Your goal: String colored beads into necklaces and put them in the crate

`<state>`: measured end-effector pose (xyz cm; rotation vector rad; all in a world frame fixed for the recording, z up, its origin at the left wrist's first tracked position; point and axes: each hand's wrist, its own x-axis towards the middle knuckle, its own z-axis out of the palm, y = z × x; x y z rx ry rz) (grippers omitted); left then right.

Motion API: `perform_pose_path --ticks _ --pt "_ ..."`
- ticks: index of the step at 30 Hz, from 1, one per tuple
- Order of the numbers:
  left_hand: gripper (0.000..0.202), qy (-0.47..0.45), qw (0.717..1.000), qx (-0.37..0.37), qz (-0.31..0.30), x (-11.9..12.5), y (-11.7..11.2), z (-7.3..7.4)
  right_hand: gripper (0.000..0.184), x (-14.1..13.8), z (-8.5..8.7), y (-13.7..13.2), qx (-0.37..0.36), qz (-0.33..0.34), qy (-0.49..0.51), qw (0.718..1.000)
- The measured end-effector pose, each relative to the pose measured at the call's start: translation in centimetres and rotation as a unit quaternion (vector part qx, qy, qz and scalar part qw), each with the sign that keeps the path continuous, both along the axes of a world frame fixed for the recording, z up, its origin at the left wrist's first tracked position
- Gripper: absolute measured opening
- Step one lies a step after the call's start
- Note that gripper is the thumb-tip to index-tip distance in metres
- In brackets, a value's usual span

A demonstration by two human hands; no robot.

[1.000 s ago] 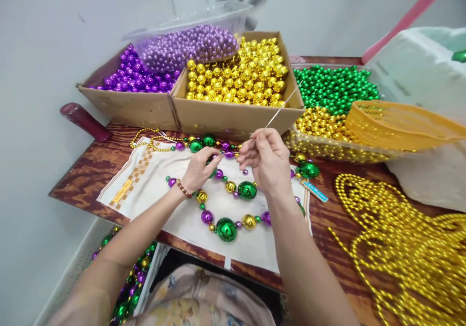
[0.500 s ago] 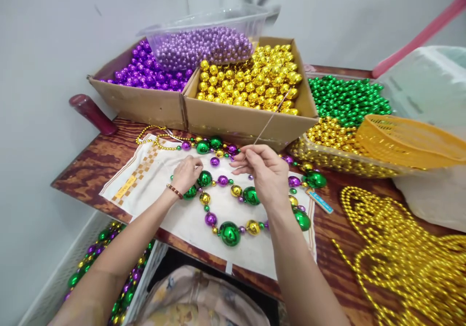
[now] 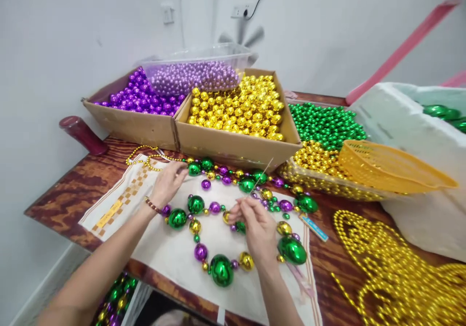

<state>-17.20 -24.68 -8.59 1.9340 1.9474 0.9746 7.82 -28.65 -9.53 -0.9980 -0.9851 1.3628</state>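
My right hand [image 3: 256, 227] is closed in a pinch on a thin metal needle [image 3: 261, 177] that points up and away, above a string of green, gold and purple beads [image 3: 222, 269] coiled on a white cloth [image 3: 171, 253]. My left hand [image 3: 168, 182] reaches to the far left part of the cloth, its fingers curled down at a green bead [image 3: 194, 169] and small gold beads [image 3: 145, 159]. What the left fingers hold, if anything, is hidden.
Cardboard boxes of purple balls [image 3: 140, 98] and gold balls [image 3: 236, 107] stand behind the cloth, with a clear tub of lilac beads [image 3: 194, 73] on top. Right: green beads [image 3: 324, 124], an orange basket [image 3: 386, 168], gold bead strands [image 3: 400, 277], a white bag [image 3: 418, 141]. A dark red bottle [image 3: 82, 134] lies left.
Both hands have dropped from mid-air toward the cloth. The left hand moved left and away to the far beads; the right hand lowered with the needle. The camera tilted up.
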Motion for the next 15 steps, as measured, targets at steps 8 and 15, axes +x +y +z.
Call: perform_pose_path --ticks 8,15 --pt "0.028 0.239 0.970 0.020 -0.048 4.6 18.0 9.7 0.027 0.5 -3.1 -2.7 -0.040 0.067 0.004 0.997" --pt "0.036 0.309 0.942 -0.123 -0.045 7.2 26.4 9.0 0.023 0.0 -4.8 -4.1 -0.026 0.067 -0.003 0.997"
